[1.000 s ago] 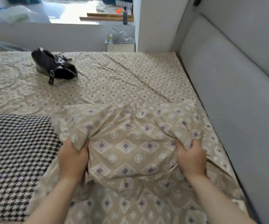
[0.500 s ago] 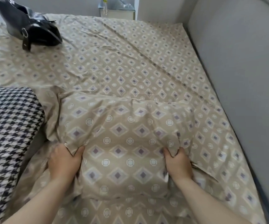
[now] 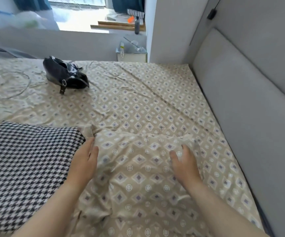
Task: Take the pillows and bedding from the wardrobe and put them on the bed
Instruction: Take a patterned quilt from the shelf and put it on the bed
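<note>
At the far left, a black-and-white houndstooth fabric piece (image 3: 27,168) is lying flat on the bed (image 3: 138,103), which is wearing a beige sheet printed with purple diamonds and white circles. Beyond the houndstooth fabric, toward the far side of the bed, a glossy black leather handbag (image 3: 65,75) is resting on its side with a strap buckle trailing toward the viewer. To its left a thin pale cable (image 3: 21,89) is looping across the sheet.

The person's left hand (image 3: 84,165) is reaching forward with fingers extended and loosely spread, gripping nothing; its outer edge is overlapping the right border of the houndstooth fabric, while the fingertips are lying at the left corner of the beige pillow in a matching diamond-print case (image 3: 138,168). That pillow is sitting on the bed in the near middle, directly ahead of the person and close to the headboard side, its top edge rumpled into folds.

The right hand (image 3: 184,165) is hovering or resting lightly over the pillow's right part, fingers splayed and released, holding nothing; whether the palm is touching the cloth is unclear.

Further right, a grey padded headboard (image 3: 241,117) is running along the bed's edge. In the background a small white bedside cabinet (image 3: 131,56) is standing past the far end, and a dark bottle (image 3: 137,25) is standing on the window ledge.
</note>
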Tool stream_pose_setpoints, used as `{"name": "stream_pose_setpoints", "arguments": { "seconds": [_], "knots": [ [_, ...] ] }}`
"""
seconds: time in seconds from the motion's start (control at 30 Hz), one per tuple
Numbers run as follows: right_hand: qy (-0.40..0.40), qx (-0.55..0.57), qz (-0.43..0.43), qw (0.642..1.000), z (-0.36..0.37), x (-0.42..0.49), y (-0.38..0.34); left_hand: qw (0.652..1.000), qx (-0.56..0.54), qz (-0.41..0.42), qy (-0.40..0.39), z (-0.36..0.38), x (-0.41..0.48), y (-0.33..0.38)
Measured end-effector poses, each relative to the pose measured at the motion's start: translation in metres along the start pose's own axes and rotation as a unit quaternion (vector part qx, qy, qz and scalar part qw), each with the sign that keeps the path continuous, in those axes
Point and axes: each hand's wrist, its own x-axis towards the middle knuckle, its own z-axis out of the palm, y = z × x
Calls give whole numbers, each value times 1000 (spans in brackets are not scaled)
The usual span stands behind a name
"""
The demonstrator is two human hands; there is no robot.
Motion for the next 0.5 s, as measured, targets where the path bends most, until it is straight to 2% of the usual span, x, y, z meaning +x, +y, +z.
{"name": "stream_pose_setpoints", "arguments": {
  "seconds": [0.17, 0.5],
  "knots": [
    [-13, 64, -101, 993, -55, -30, -123, 996, -7, 78, 34, -102, 8, 84],
    [8, 101, -270, 957, -161, -107, -304, 986, -26, 105, 130, -293, -46, 205]
  ]
}}
